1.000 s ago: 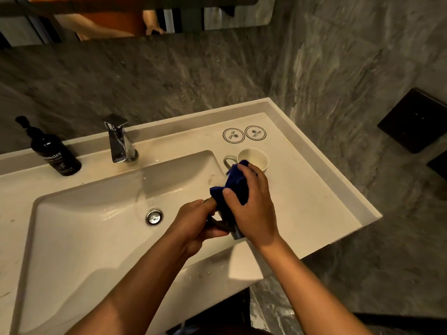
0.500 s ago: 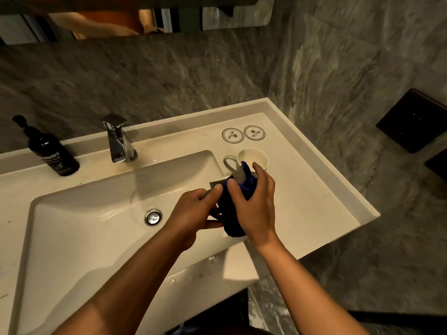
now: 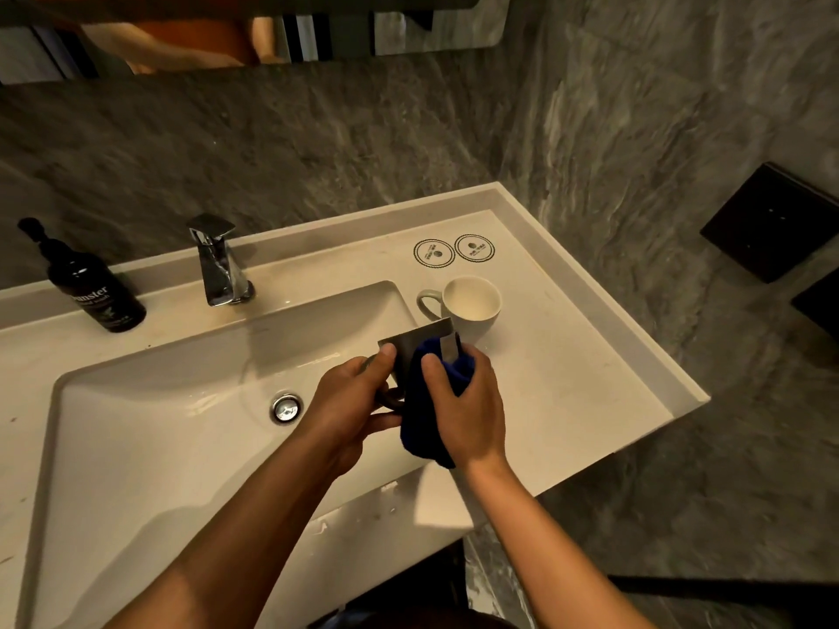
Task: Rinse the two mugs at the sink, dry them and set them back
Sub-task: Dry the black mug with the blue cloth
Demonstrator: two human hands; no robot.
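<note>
Grey and held up over the right end of the sink (image 3: pixel 136 447), one mug (image 3: pixel 415 345) sits between both hands; the second mug (image 3: pixel 472 306), pale inside with a grey handle pointing toward the sink, stands upright on the counter (image 3: pixel 567 379) just beyond the sink's right edge. That makes two mugs, one blue cloth (image 3: pixel 438 401), one tap (image 3: pixel 218 265), one dark pump bottle (image 3: pixel 95 288) and two round printed coasters (image 3: pixel 454 251).

The left hand (image 3: pixel 349 410) comes in from the lower left, forearm raised over the basin, its fingers curled around the grey mug's handle and its thumb pressed against the mug's side. The right hand (image 3: pixel 467 410) grips the cloth, fingers closed over it and holding it against the mug's right side, so that the cloth hangs down below the palm.

The tap stands behind the sink, the bottle beyond the sink's back left corner. The coasters lie side by side behind the standing mug, to the right of the sink and near the wall.
</note>
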